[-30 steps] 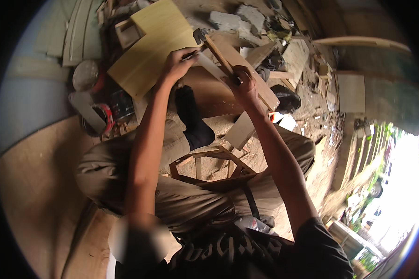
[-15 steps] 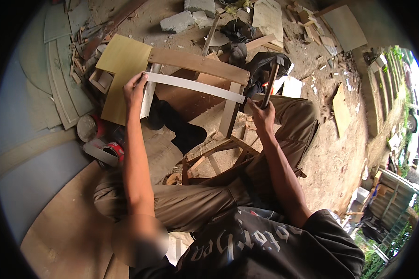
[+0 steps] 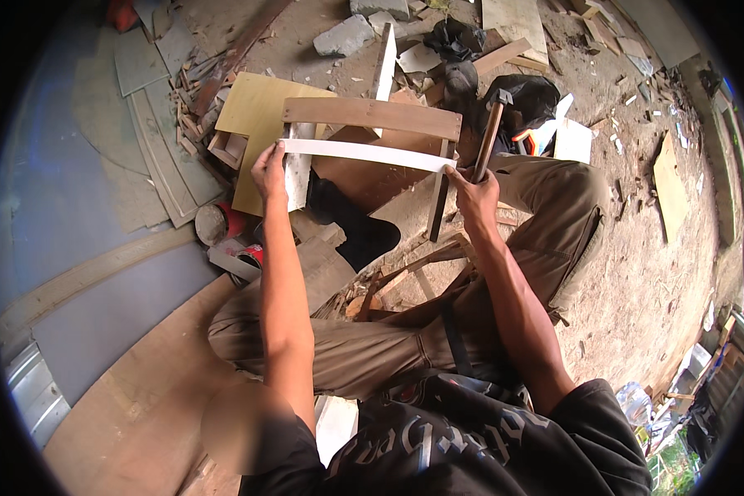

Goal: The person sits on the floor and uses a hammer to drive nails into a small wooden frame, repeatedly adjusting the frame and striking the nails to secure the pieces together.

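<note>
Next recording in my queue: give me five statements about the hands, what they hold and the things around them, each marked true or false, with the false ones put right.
1. The left hand holds one end of the white strip. True.
2. The hammer is in the left hand. False: the hammer is in the right hand.
3. In the picture, the brown slat lies just above the white strip. True.
4. The yellow board is to the right of the hammer. False: the yellow board is to its left.
5. A gray block lies on the ground. True.
</note>
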The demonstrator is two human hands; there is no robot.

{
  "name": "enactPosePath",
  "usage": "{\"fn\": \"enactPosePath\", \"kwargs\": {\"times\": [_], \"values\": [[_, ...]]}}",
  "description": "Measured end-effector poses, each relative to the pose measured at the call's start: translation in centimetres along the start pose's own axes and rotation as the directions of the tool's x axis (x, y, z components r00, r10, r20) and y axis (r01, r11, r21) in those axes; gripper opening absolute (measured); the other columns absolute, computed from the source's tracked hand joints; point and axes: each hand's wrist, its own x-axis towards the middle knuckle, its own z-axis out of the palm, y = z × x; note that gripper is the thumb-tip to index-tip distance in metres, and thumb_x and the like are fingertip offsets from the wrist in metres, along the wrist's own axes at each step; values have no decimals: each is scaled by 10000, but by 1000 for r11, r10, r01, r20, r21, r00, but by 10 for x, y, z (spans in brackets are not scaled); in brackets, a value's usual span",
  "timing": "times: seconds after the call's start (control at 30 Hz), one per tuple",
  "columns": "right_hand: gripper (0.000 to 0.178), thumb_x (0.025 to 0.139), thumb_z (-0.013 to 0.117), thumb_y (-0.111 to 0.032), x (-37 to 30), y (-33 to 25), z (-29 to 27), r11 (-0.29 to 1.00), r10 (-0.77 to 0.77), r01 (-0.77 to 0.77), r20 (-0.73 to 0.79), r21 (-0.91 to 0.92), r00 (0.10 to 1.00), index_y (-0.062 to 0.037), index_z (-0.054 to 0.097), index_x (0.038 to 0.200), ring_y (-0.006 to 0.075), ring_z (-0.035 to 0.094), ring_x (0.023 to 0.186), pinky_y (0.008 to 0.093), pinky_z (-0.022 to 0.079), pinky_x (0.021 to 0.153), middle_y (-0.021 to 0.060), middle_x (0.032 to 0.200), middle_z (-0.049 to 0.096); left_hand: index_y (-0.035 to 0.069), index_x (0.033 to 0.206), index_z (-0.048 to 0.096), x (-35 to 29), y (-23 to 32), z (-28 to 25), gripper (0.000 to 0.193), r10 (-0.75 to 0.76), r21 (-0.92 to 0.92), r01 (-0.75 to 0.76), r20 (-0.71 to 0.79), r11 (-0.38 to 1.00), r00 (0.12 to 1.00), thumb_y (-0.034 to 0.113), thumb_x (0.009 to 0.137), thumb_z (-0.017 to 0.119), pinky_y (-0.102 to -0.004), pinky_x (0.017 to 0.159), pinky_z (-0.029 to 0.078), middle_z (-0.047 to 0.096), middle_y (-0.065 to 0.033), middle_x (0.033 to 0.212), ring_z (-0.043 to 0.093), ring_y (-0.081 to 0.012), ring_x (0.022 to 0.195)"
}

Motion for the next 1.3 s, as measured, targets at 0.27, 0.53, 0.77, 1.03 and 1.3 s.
{"fn": "enactPosePath", "kwargs": {"times": [0.27,0.53,0.77,1.03,1.3], "values": [[282,790,846,-221,4,1,-1,999,44,-45,-14,-2,999,-35,635,806,55,417,468,243,311,418,-30,610,543,-33,1058,717,5,-9,-1,306,-14,-16,14,-3,1000,1000,205,868,752,-273,859,469,716,-79,1000,624,-131,926],[326,780,855,-248,4,6,-5,988,11,-15,-27,-154,1000,-4,647,841,90,538,630,264,437,565,25,735,649,-43,1053,704,0,-7,-4,288,64,-46,-61,76,997,995,199,899,722,-269,854,468,707,-80,993,615,-124,918],[340,787,846,-264,4,5,-4,976,-1,-3,-17,-217,1000,3,648,856,83,518,579,260,413,520,13,690,620,-20,1035,719,15,-17,-6,288,-20,13,19,36,1000,999,206,860,748,-290,867,465,710,-73,982,620,-148,923],[285,819,819,-234,5,2,-2,989,146,-147,54,7,988,-22,634,863,48,398,430,243,278,395,-43,579,496,17,1064,709,28,-14,-14,328,-303,-112,325,174,939,937,246,835,762,-330,919,457,707,-71,1010,627,-185,968],[291,845,801,-254,0,-13,-1,978,208,-207,74,-32,975,-24,630,897,28,369,423,228,253,391,-64,562,456,40,1163,664,27,2,-21,406,-459,-104,523,354,846,814,289,855,752,-336,937,458,672,-60,1134,617,-177,1024]]}}
